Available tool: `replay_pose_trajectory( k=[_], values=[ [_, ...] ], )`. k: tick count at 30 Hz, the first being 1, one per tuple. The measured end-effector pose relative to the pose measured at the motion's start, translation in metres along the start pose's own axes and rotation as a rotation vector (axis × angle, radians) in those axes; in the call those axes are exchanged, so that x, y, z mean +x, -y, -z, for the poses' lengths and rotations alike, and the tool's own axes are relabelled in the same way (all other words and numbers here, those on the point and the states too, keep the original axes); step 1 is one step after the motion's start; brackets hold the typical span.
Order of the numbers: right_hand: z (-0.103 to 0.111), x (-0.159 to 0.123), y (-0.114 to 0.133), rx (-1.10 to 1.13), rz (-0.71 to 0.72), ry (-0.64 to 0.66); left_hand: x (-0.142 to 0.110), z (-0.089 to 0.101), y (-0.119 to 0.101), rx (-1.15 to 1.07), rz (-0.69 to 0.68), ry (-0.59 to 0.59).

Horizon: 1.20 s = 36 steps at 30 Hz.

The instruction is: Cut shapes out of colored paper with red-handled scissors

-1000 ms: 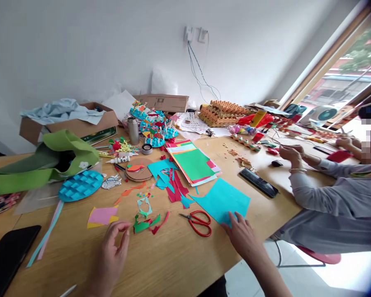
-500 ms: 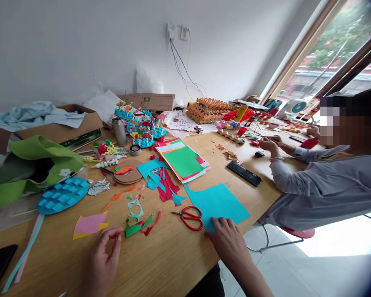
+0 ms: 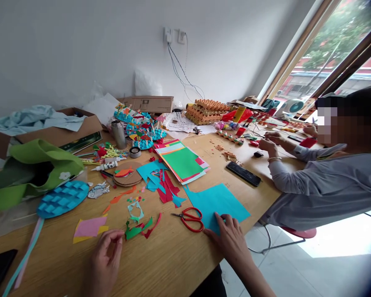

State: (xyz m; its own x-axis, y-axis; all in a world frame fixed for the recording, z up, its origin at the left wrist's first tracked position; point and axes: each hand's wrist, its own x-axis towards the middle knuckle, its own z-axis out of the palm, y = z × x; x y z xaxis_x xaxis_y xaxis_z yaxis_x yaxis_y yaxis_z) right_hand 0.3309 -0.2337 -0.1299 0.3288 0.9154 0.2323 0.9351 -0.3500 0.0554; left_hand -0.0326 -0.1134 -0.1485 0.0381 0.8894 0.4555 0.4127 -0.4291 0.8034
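Observation:
My right hand (image 3: pixel 230 241) lies flat with its fingers spread on the near edge of a turquoise paper sheet (image 3: pixel 218 202). Red-handled scissors (image 3: pixel 190 218) lie just left of that hand. My left hand (image 3: pixel 103 262) hovers over the wooden table (image 3: pixel 160 264) with fingers loosely curled and thumb near the forefinger; nothing shows in it. Green and red paper scraps (image 3: pixel 140 227) lie just beyond it, and a pink and yellow paper piece (image 3: pixel 88 227) sits to its far left.
A co-worker in grey sits at the right, hands (image 3: pixel 270 144) among small craft bits. A stack of coloured paper (image 3: pixel 182 161), a black phone (image 3: pixel 243 173), a blue woven disc (image 3: pixel 62 199), a green felt bag (image 3: pixel 31 169) and cardboard boxes crowd the table.
The camera has swung to the right, bringing the co-worker more into view. My right hand stays on the turquoise sheet; my left hand has hardly moved.

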Motion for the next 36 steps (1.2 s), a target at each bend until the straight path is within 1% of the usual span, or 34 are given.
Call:
replay_pose_trajectory(
  k=[5,8,12,15,18,21,23,26,28,30,33,35,36],
  values=[
    [-0.009,0.001,-0.011,0.142,-0.035,-0.052,-0.001,-0.002,-0.001,-0.025,-0.005,0.006],
    [-0.011,0.005,-0.014,0.228,-0.052,-0.092,0.000,-0.003,-0.002,-0.036,-0.047,-0.002],
    [-0.016,0.005,-0.014,0.320,-0.057,-0.178,0.002,-0.002,-0.004,-0.031,-0.134,-0.022],
    [-0.018,0.005,-0.017,0.371,-0.043,-0.267,0.003,-0.001,-0.004,-0.029,-0.140,-0.016],
    [-0.010,0.011,-0.028,0.368,-0.039,-0.387,0.002,-0.001,-0.003,-0.029,-0.116,-0.003],
    [0.012,0.022,-0.039,0.336,-0.013,-0.502,0.000,-0.001,-0.002,-0.027,-0.087,0.014],
    [0.028,0.034,-0.041,0.327,0.000,-0.569,-0.001,-0.002,-0.003,-0.031,-0.076,0.024],
    [0.043,0.063,-0.031,0.347,0.018,-0.640,-0.002,-0.002,-0.007,-0.040,-0.064,0.033],
    [0.041,0.090,-0.017,0.367,0.039,-0.664,-0.001,-0.002,-0.011,-0.039,-0.051,0.032],
    [0.030,0.118,-0.001,0.391,0.041,-0.646,0.000,-0.001,-0.016,-0.041,-0.051,0.021],
    [0.007,0.154,0.023,0.412,0.093,-0.545,0.001,0.000,-0.020,-0.016,-0.047,0.016],
    [-0.005,0.167,0.036,0.409,0.149,-0.482,0.002,0.002,-0.023,0.004,-0.046,0.005],
    [-0.007,0.169,0.043,0.402,0.171,-0.456,0.002,0.003,-0.024,0.011,-0.046,-0.002]
  ],
)
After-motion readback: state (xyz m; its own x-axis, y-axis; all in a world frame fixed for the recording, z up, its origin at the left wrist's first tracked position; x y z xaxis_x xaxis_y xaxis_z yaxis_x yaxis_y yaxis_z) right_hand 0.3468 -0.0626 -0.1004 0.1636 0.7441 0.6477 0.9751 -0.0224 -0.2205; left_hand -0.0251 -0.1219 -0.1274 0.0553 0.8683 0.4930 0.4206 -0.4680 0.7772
